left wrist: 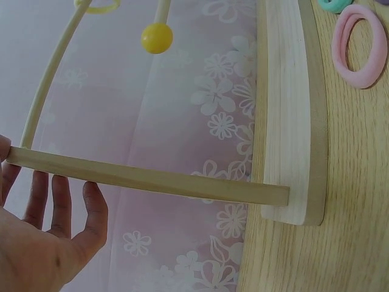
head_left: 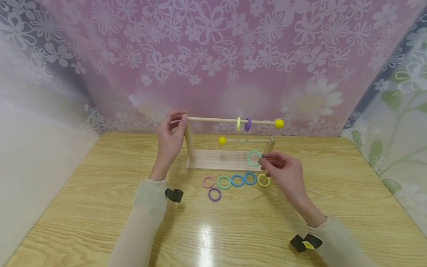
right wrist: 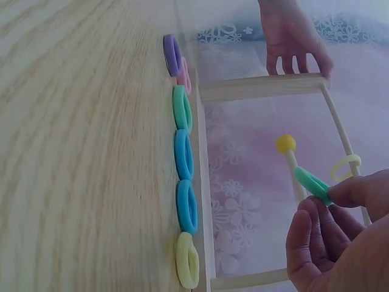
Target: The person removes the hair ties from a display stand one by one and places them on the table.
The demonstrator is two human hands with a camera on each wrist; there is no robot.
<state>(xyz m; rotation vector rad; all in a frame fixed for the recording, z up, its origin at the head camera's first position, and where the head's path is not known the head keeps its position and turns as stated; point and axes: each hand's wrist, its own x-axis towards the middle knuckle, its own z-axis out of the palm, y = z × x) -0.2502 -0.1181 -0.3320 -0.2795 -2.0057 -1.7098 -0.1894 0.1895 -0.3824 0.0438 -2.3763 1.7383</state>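
Note:
A wooden rack [head_left: 217, 160] has two posts, each bearing a rod with a yellow ball at its end. With thumb and fingers, my left hand [head_left: 171, 139] grips the top of the tall left post [left wrist: 152, 177]. A pale yellow hair tie [head_left: 238, 124] and a purple hair tie [head_left: 248, 125] hang on the upper rod [head_left: 213, 120]. My right hand [head_left: 283, 172] pinches a mint green hair tie [right wrist: 311, 184] between thumb and fingertips. That ring is in front of the lower rod [head_left: 247, 140], to the right of its ball [head_left: 222, 140].
Along the rack's front lie a pink hair tie [head_left: 208, 181], a green one [head_left: 224, 182], two blue ones [right wrist: 184, 155] and a yellow one [head_left: 263, 180]. Nearer is another purple hair tie [head_left: 215, 194]. Behind the wooden table [head_left: 186, 230] hangs a flowered curtain [head_left: 213, 66].

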